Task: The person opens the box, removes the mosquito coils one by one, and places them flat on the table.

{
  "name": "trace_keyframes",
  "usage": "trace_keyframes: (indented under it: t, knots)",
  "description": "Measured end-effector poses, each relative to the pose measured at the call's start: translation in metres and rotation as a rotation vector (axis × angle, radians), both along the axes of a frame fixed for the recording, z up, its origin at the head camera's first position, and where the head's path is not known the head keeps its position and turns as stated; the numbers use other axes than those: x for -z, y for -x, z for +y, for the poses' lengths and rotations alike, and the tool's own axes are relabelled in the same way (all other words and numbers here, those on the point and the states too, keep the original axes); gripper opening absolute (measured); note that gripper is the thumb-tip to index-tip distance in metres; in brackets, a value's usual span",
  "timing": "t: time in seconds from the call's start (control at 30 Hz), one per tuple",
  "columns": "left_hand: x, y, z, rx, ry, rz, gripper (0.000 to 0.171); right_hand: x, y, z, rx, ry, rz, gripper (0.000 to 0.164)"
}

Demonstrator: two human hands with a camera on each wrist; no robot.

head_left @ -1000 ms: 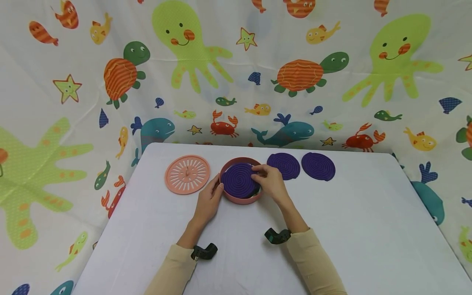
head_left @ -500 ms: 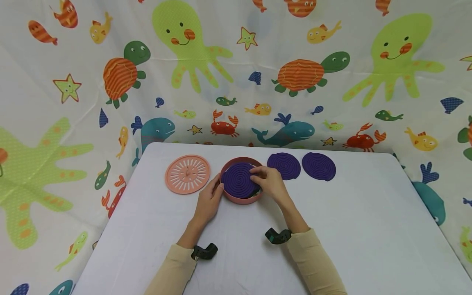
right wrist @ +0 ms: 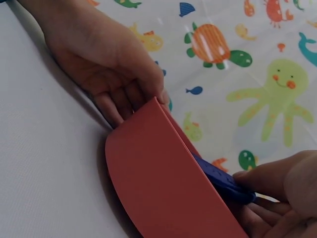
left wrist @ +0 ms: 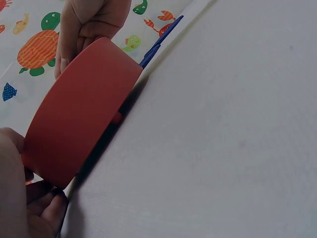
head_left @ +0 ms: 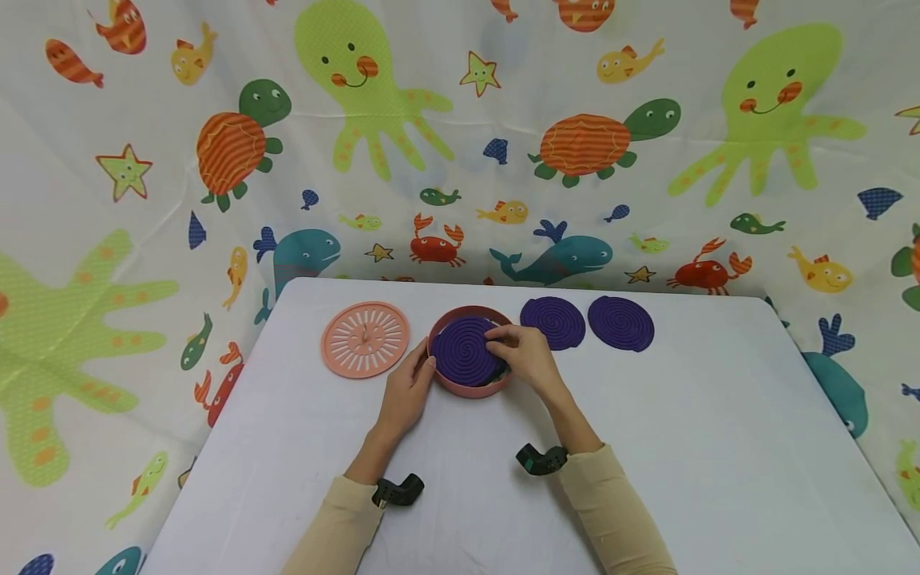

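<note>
A round salmon-pink mosquito coil tray [head_left: 470, 392] sits on the table near its far edge. My left hand [head_left: 407, 391] grips its left side, thumb at the rim; the right wrist view shows those fingers around the outer wall [right wrist: 153, 168]. Inside the tray lies a purple spiral mosquito coil [head_left: 465, 351], its right edge tilted up. My right hand [head_left: 532, 355] pinches that raised edge between thumb and fingers, as the right wrist view confirms on the coil [right wrist: 223, 181]. Something dark shows under the coil at the tray's lower right.
To the left lies a pink slotted lid [head_left: 365, 340] with a small upright prong at its centre. Two more purple coils, one [head_left: 555, 323] partly behind my right hand and another [head_left: 621, 324] farther right, lie flat near the far edge. A sea-animal curtain [head_left: 460, 144] hangs behind the table.
My right fingers have shifted very slightly left with the coil's edge. My left hand stays on the tray, and nothing else has moved on the table.
</note>
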State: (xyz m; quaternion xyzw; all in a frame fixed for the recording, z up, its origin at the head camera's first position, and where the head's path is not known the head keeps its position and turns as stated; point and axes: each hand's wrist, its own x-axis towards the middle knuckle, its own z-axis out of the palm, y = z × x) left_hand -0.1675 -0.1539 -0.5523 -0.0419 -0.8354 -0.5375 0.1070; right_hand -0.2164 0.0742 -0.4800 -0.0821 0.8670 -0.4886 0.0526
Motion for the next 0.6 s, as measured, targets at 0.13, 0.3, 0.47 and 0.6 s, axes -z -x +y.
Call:
trace_keyframes:
  t: [0.13, 0.3, 0.47, 0.6]
  knots:
    - [-0.0009, -0.0002, 0.0001, 0.001, 0.0, -0.004, 0.052, 0.0001, -0.0001, -0.0004, 0.011, 0.014, -0.002, 0.016]
    - [-0.0011, -0.0001, -0.0002, 0.004, -0.006, -0.007, 0.051, 0.0016, 0.0002, -0.0012, 0.031, 0.037, -0.013, 0.016]
    - [-0.0007, 0.0002, -0.0002, 0.003, -0.005, -0.011, 0.05, 0.0023, 0.0003, -0.0023, 0.052, 0.076, -0.026, 0.015]
    - [-0.0007, 0.0006, 0.0001, -0.005, 0.008, -0.005, 0.05, 0.002, 0.0002, -0.0022, 0.061, 0.099, -0.028, 0.015]
